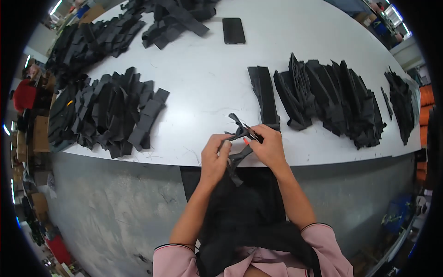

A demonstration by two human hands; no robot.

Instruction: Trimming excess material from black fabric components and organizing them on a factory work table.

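Close to the near table edge, my left hand (215,156) pinches a black fabric strip (235,162), whose lower end hangs down toward my lap. Just to its right, my right hand (269,148) is closed on what look like small thread snips (246,141) with an orange-red part. Their dark metal end meets the strip between my two hands. My fingers hide much of the tool. Beyond my right hand lie flat black strips (264,94), side by side and pointing away from me.
Piles of black strips lie at right (330,99), left (113,108) and back left (173,21). A smaller bundle (400,104) sits at the far right. A dark phone (234,31) rests at the back of the white table (205,83). A black apron (244,207) covers my lap.
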